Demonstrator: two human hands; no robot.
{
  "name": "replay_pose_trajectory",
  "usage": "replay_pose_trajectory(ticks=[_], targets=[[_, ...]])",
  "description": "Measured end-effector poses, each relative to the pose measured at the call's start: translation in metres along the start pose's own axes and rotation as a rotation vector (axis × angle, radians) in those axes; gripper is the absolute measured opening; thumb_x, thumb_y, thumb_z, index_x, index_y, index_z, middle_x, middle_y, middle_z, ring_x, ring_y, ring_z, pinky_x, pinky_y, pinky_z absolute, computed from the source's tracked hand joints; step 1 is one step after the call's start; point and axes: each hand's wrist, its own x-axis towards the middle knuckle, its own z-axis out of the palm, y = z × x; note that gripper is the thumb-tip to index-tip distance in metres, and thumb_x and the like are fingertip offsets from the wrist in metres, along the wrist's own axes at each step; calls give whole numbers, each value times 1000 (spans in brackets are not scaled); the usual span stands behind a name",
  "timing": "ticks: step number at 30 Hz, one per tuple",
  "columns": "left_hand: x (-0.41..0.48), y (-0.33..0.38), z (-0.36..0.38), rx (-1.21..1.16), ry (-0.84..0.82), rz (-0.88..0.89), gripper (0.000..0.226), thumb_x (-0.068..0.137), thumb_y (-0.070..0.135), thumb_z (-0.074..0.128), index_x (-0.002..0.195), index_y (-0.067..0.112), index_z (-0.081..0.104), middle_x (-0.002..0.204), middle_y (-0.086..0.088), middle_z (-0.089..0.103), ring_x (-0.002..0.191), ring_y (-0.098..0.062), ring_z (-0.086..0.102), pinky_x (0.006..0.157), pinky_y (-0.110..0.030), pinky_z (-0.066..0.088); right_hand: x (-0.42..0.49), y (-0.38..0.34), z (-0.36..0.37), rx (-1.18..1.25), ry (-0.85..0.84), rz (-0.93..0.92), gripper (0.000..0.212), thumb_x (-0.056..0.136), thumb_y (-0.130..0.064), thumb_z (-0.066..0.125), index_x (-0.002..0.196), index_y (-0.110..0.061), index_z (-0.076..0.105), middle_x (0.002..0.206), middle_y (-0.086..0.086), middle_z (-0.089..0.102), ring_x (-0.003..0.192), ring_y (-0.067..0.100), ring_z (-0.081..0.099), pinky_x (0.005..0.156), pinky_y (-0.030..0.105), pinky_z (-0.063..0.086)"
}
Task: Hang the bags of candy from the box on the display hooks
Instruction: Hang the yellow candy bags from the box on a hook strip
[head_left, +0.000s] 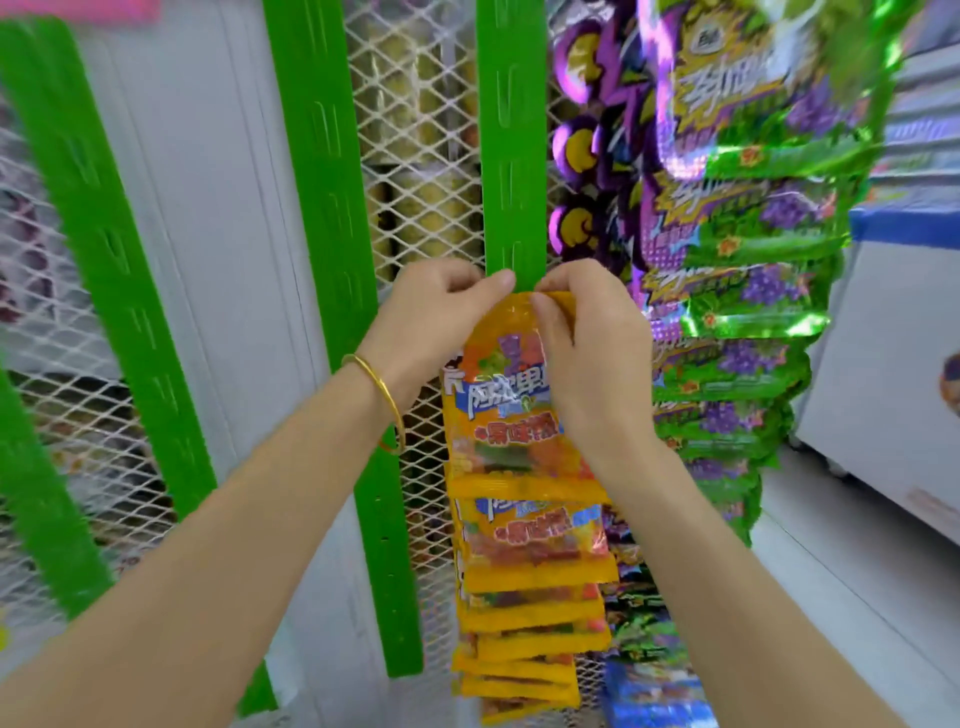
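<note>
In my feed both forearms come in from the bottom, with a gold bracelet (383, 396) on the left wrist. Left hand (436, 317) pinches the top-left corner of the orange candy bag (498, 400), thumb in front, fingers curled behind. Right hand (587, 358) pinches the top-right edge, thumb across the front, other fingers hidden. The bag's top edge sits between my view of both thumbs, against the green slotted strip (511, 156); I can't tell if it's hooked. More orange bags (535, 618) overlap below. Wire mesh (415, 130) is behind, purple-green bags (737, 291) hang to the right.
</note>
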Motion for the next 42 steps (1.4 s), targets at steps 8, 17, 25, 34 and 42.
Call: replay_pose_trajectory(ticks=[8,17,25,34,42], targets=[[3,2,-3,111,-37,-4,46,89,31,59,79,-14,56,69,-14,49,62,-18,44,59,-34,39,-5,1,2,-102,-32,-6,12,95,-15,49,97,-4,53,94,9,57,78,30,53,64,38,37],[-3,-5,-4,126,-59,14,40,90,29,57,68,-4,55,62,-13,44,57,-18,39,56,-29,33,-20,4,0,-135,-148,25,13,95,-18,49,98,-6,52,94,7,56,76,29,54,62,42,45],[-22,-16,-2,99,-16,78,28,87,12,60,115,9,59,97,-1,66,91,-11,62,87,-24,50,-31,5,4,-173,-49,-31,26,87,-5,60,112,0,53,111,15,53,81,33,59,58,35,47],[-106,-72,-11,269,309,265,36,84,31,56,119,24,53,118,18,41,117,-5,39,97,-41,44,-109,-8,9,-239,162,-319,21,87,-1,59,107,-7,59,112,11,58,108,29,53,97,38,44],[-269,-225,-21,302,13,-216,22,83,7,63,103,16,63,109,3,51,109,-18,51,84,-45,51,-312,12,61,24,-930,95,23,87,-11,58,110,-13,58,109,3,57,90,19,59,68,24,41]])
